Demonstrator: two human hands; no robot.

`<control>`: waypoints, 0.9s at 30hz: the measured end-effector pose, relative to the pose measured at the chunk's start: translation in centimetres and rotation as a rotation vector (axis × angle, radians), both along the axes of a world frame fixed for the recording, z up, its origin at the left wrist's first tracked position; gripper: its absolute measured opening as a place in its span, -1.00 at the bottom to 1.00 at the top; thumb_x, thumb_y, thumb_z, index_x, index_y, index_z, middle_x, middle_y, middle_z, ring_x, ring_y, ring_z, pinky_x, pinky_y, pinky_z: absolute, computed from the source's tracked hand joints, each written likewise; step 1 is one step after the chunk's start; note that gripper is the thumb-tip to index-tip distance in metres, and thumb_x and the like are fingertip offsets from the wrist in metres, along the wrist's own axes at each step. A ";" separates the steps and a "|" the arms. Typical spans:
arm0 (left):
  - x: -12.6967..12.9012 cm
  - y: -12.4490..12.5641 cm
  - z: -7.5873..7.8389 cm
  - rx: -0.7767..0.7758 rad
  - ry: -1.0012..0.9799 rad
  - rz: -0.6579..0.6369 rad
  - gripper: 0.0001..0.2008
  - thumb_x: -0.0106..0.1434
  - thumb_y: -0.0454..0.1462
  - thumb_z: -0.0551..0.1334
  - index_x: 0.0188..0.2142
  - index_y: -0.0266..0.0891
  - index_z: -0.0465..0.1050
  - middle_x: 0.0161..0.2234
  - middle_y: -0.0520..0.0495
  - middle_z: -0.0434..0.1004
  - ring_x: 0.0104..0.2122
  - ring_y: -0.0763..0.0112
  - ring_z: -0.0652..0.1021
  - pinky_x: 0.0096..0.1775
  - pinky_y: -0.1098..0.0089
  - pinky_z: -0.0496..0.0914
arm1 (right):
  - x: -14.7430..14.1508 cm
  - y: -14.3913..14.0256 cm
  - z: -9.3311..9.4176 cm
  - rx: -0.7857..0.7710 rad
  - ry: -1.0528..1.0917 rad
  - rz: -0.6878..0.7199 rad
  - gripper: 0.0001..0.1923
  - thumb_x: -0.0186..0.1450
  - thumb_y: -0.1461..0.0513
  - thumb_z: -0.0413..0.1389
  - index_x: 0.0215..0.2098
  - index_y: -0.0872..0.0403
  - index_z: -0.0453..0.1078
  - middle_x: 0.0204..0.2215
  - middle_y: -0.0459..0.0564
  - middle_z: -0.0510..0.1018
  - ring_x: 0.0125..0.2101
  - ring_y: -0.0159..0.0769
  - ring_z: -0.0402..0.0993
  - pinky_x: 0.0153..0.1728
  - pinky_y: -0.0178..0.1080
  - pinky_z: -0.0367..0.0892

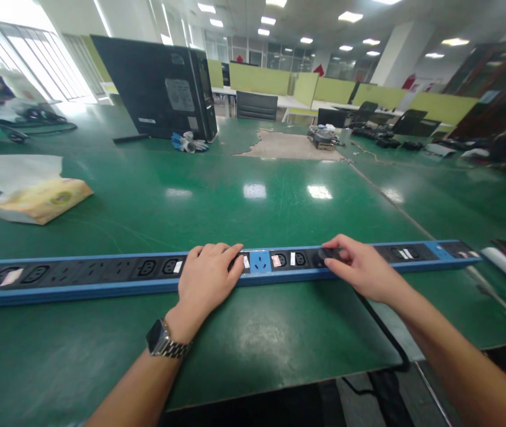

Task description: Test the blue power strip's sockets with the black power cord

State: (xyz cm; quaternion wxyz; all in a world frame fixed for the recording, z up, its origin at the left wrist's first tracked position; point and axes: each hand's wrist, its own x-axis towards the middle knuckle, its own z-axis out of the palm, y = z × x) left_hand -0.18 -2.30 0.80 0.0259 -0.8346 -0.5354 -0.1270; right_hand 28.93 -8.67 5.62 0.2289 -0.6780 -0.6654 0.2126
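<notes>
- Two hands rest on the strip [102,273], a long blue socket bar lying crosswise on the green counter [253,332], near its front edge.
- Head view, left hand [208,276]: palm down and flat over the sockets, fingers together and pointing right, holding nothing. A watch [163,340] sits on the wrist.
- Head view, right hand [354,267]: fingers curled over a dark plug [330,254] at a socket, thumb on the strip's front edge; whether it pinches or only presses the plug I cannot tell.
- Judged from this, the step goes best with the left hand bearing straight down to keep the strip from sliding, and the right working squarely along the socket's axis.
- A cable [384,338] runs from under the right hand off the counter edge.
- Between the hands lies a blue socket [260,261] and white labels.
</notes>
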 end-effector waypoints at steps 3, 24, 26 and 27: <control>0.1 0.0 0.0 0.002 0.005 0.001 -0.58 0.38 -0.12 -0.05 0.05 -0.11 0.47 -0.11 -0.09 0.59 -0.08 0.17 0.51 -0.04 0.13 0.24 | 0.2 0.4 -1.8 0.005 -0.017 0.004 -0.71 0.25 0.08 0.03 -0.14 0.05 0.34 -0.67 -0.23 0.31 -0.63 -0.41 0.18 -0.54 -0.32 0.02; 0.0 0.0 -0.1 0.007 0.025 0.006 -0.57 0.38 -0.10 -0.06 0.07 -0.09 0.45 -0.08 -0.06 0.58 -0.07 0.17 0.50 -0.03 0.15 0.25 | -3.6 -0.4 -2.8 0.097 -0.476 -0.236 -0.70 0.35 0.09 -0.07 -0.07 0.09 0.32 -0.48 0.03 0.53 -0.48 -0.21 0.46 -0.44 -0.28 0.15; 0.1 0.0 -0.1 0.006 0.030 0.007 -0.57 0.38 -0.10 -0.06 0.07 -0.09 0.45 -0.09 -0.06 0.58 -0.07 0.18 0.50 -0.03 0.15 0.25 | -4.2 -0.7 -3.3 0.075 -0.562 -0.239 -0.68 0.37 0.10 -0.10 -0.04 0.09 0.31 -0.49 0.06 0.53 -0.48 -0.17 0.48 -0.47 -0.27 0.14; 0.1 0.0 -0.1 0.005 0.032 0.008 -0.57 0.38 -0.10 -0.06 0.07 -0.09 0.45 -0.09 -0.06 0.58 -0.07 0.18 0.50 -0.04 0.15 0.25 | -4.4 -0.7 -3.4 0.066 -0.586 -0.232 -0.68 0.37 0.11 -0.10 -0.04 0.09 0.31 -0.49 0.07 0.53 -0.48 -0.16 0.48 -0.47 -0.27 0.14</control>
